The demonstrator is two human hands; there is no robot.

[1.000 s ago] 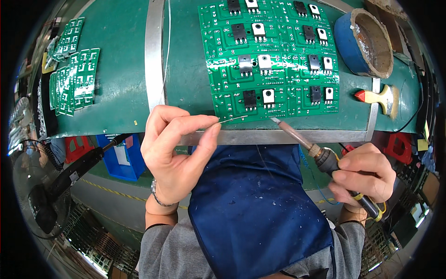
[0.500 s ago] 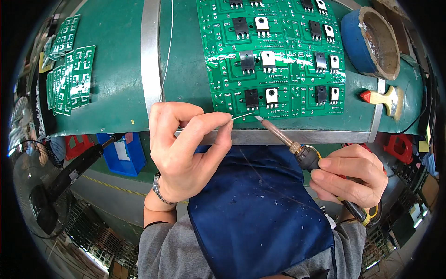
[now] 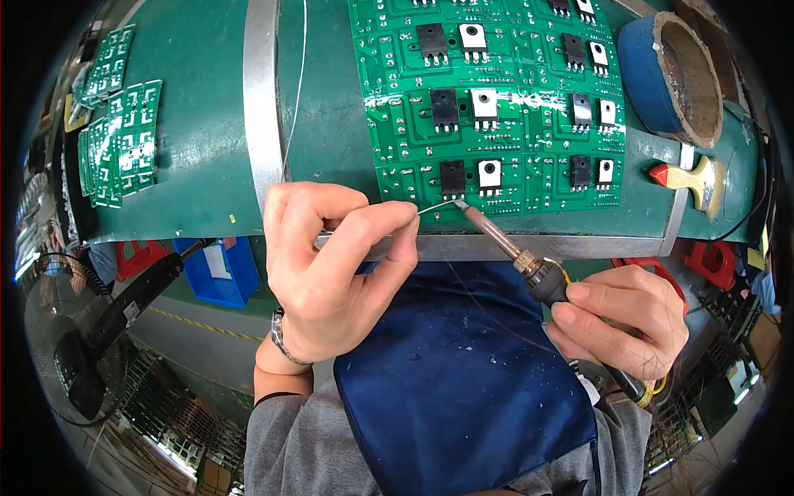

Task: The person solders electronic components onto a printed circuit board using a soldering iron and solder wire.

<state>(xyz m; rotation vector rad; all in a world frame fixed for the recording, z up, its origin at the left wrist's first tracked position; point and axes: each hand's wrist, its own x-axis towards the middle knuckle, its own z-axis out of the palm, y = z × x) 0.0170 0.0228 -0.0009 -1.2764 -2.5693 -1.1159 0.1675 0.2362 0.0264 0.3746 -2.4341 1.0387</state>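
My left hand (image 3: 335,256) pinches a thin solder wire (image 3: 436,207) between thumb and forefinger; the wire's tail rises behind the hand toward the top edge. In my right hand (image 3: 624,318) is a soldering iron (image 3: 521,260), gripped by its black handle. The iron's tip and the wire's end meet at the legs of a black transistor (image 3: 452,176) near the front edge of a green circuit board panel (image 3: 496,207). Beside it lies a white-faced transistor (image 3: 490,174). More such pairs sit in rows across the panel.
A blue round pot (image 3: 662,78) and a red-tipped brush (image 3: 691,182) lie right of the panel. Stacked circuit boards (image 3: 124,149) are at the far left. A metal strip (image 3: 263,91) crosses the green bench. Below its edge are a blue bin (image 3: 219,273) and a black fan (image 3: 91,347).
The iron's tip and the solder wire's end have come together at the black transistor's legs. In the picture, the panel, pot and brush sit slightly further right.
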